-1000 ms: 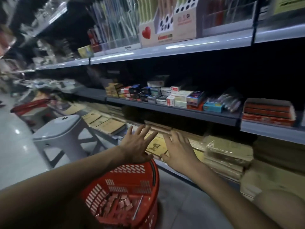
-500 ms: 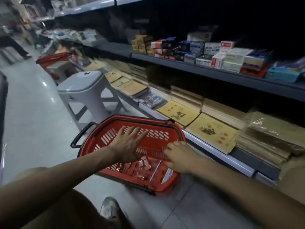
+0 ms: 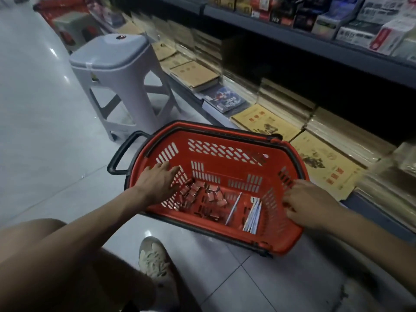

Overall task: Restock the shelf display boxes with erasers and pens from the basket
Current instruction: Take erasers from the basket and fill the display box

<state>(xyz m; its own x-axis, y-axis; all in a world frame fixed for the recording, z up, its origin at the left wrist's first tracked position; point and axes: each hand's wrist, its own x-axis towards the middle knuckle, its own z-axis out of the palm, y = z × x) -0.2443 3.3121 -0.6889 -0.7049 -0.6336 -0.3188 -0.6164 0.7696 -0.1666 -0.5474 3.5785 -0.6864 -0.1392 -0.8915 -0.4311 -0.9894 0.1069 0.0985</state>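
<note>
A red plastic basket (image 3: 225,152) with black handles stands on the floor in front of me. On its bottom lie several small wrapped erasers (image 3: 202,194) at the left and several pens (image 3: 253,216) at the right. My left hand (image 3: 157,183) reaches over the basket's left rim with fingers spread, just above the erasers and holding nothing. My right hand (image 3: 308,206) rests at the right rim with fingers curled; I cannot see anything in it.
A grey plastic stool (image 3: 117,70) stands left of the basket. The low shelf (image 3: 315,154) to the right carries stacks of brown notebooks. The shelf above holds small boxes (image 3: 351,23). My shoe (image 3: 155,260) is on the tiled floor near the basket.
My view has dropped from the shelves to the basket. Both hands have come down from shelf height to the basket, the left over the erasers and the right at the right rim.
</note>
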